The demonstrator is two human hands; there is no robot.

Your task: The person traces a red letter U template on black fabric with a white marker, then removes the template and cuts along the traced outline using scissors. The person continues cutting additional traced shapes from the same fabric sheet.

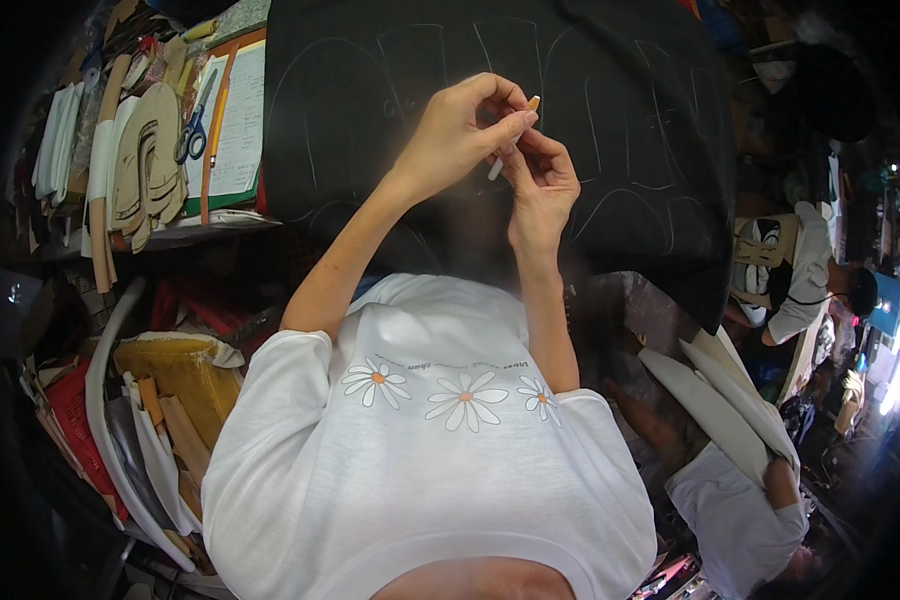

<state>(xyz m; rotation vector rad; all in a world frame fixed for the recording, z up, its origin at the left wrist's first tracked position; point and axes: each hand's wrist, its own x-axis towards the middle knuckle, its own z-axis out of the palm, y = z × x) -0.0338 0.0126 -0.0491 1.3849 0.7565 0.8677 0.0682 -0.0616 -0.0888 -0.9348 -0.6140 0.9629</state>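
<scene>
I see the white chalk stick (511,135) pinched at both hands, its long axis running from seven to one o'clock above the black fabric (620,120). My left hand (460,135) grips it upper; my right hand (542,185) pinches below.

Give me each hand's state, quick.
Left hand: closed, pinching a chalk stick near its top.
Right hand: fingers closed on the chalk stick's lower end, over the black cloth.
</scene>
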